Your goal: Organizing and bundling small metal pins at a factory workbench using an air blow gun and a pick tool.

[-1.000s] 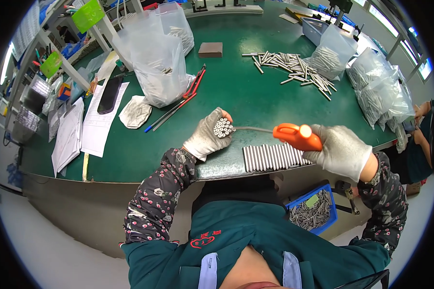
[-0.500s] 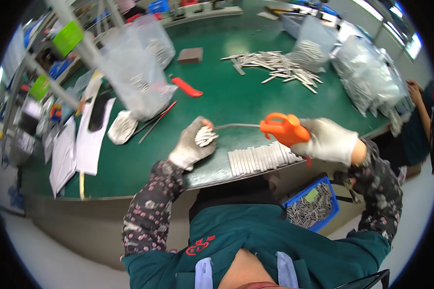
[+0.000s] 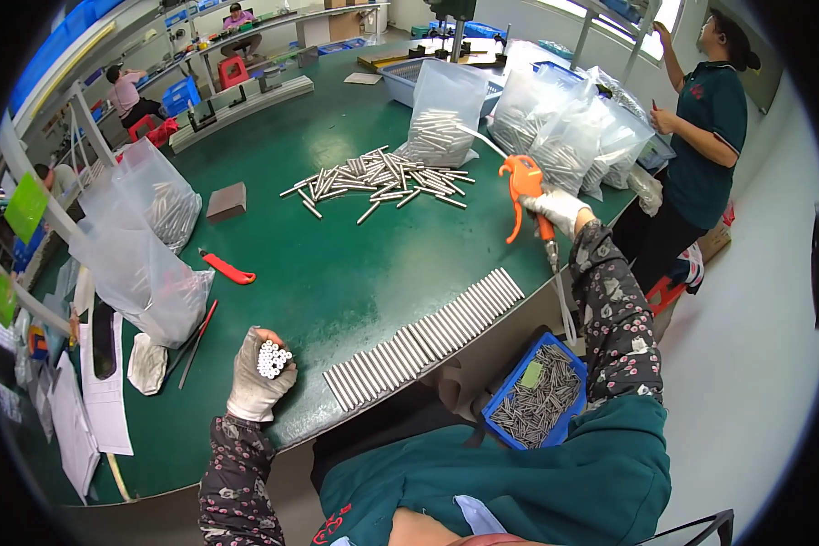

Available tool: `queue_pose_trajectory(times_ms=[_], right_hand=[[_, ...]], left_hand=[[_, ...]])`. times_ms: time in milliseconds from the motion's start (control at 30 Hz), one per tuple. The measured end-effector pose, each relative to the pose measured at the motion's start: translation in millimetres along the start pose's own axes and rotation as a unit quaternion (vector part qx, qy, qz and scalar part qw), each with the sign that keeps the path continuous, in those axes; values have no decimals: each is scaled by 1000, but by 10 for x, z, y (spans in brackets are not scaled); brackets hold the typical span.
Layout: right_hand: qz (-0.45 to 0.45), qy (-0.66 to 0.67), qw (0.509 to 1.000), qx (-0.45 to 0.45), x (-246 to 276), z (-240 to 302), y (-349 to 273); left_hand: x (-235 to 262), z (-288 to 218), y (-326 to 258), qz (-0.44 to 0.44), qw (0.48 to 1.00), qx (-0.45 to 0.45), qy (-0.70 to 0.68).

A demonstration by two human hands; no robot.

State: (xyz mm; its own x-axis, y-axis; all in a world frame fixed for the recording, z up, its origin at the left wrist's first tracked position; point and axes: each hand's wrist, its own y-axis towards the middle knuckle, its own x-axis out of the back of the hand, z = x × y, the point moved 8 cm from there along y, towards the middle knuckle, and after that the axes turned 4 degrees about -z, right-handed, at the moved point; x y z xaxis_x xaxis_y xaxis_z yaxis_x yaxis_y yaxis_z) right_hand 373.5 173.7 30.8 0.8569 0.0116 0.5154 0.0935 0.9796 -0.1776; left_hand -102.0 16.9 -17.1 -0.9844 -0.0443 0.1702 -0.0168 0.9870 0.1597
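Observation:
My left hand [image 3: 257, 382], in a pale work glove, is closed around a bundle of thin metal tubes [image 3: 271, 359] near the table's front edge; their round ends with holes face up. My gloved right hand [image 3: 560, 211] grips an orange air blow gun [image 3: 524, 178] over the right side of the table. Its thin nozzle extends up and left in front of a plastic bag of metal rods [image 3: 439, 132]. Between my hands, a neat row of metal rods [image 3: 419, 342] lies side by side along the front edge. Beyond it spreads a loose pile of rods [image 3: 382, 179].
Left on the green table [image 3: 282, 264] are bags of parts [image 3: 159, 282], a red cutter [image 3: 229, 268], a brown block [image 3: 227, 202] and papers [image 3: 109, 400]. A blue bin of rods [image 3: 539, 396] sits below the edge. At right stands a co-worker [image 3: 705, 136] beside more filled bags [image 3: 564, 146].
The air blow gun has moved from beside the tube bundle away to the far right, its nozzle now turned from the bundle. My left hand still holds the tubes. The view has shifted.

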Motion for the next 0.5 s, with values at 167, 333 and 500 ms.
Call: queue_pose_trajectory(times_ms=[167, 333, 500], right_hand=[[62, -90, 993, -45, -401, -136, 141], [-19, -297, 954, 47, -356, -50, 347], [-83, -356, 930, 30, -402, 152, 71]], left_hand=[[-24, 38, -10, 0, 999, 29, -26], [-38, 13, -22, 3, 999, 33, -33], [-32, 6, 0, -6, 1000, 9, -6]])
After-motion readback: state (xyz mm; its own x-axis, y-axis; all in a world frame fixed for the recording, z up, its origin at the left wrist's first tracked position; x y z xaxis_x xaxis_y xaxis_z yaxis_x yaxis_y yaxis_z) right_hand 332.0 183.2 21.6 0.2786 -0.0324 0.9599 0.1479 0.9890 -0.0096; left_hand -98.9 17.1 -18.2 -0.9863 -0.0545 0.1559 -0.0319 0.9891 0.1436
